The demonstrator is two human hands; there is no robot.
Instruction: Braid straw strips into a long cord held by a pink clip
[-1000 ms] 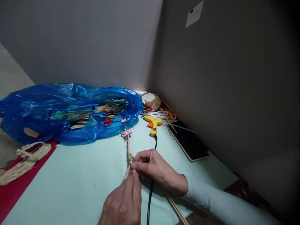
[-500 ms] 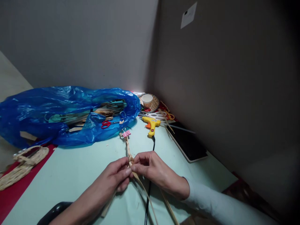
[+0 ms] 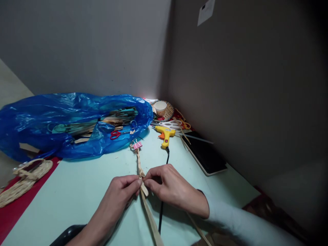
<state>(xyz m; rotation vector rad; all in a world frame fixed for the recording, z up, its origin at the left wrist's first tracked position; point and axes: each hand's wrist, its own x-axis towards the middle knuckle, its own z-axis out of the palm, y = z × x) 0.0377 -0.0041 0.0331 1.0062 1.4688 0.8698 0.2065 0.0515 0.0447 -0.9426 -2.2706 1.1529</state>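
A thin braid of straw strips (image 3: 139, 160) lies on the pale green table (image 3: 84, 191), its far end clamped by a pink binder clip (image 3: 136, 144). My left hand (image 3: 120, 191) and my right hand (image 3: 170, 188) meet at the braid's near end, each pinching a strip with fingers closed. Loose flat strips (image 3: 151, 222) trail from the pinch toward me. One more strip (image 3: 198, 229) runs out under my right wrist.
A yellow glue gun (image 3: 166, 134) lies beyond, its black cord (image 3: 164, 191) passing under my right hand. A blue plastic bag (image 3: 74, 124) of strips and red scissors (image 3: 116, 134) is at left. A tablet (image 3: 206, 153), woven tray with cup (image 3: 161, 108) and a straw basket (image 3: 23, 177) also sit here.
My left hand swung from below the braid to its left side and now pinches there. The loose strips shifted to lie straight toward me. My right hand stayed in place.
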